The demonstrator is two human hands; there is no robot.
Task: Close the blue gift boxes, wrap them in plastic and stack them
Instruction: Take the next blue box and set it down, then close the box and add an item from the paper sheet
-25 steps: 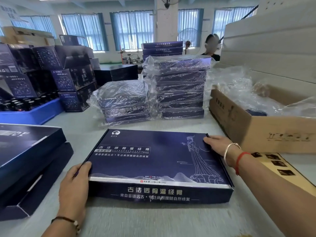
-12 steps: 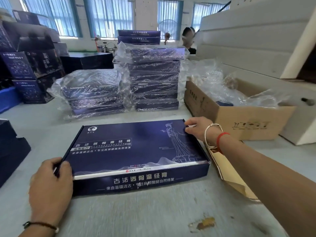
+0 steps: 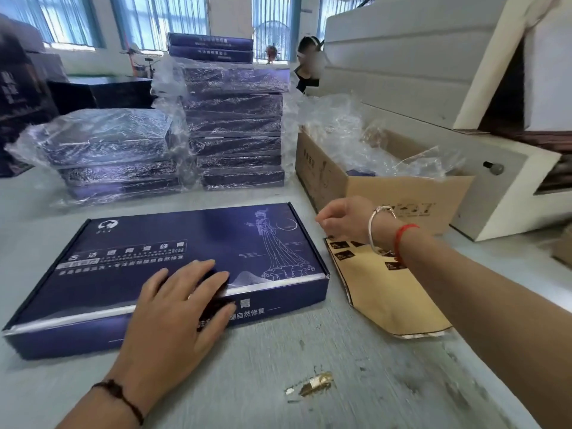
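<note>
Left hand moved from box corner, now flat on closed blue gift box lid; right hand lifted off, loosely curled, empty, near carton of plastic — wrap next

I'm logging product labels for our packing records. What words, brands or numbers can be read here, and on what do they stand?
Blue gift box, front wall: "自然修复", the rest hidden under the left hand.
Same box, lid: a logo and Chinese title lines, too blurred to read surely.
Cardboard carton: dark print, blurred, unreadable.
Brown paper bag: small black labels, too small to read.
Unwrapped boxes atop the far stack: white lettering, unreadable.
</note>
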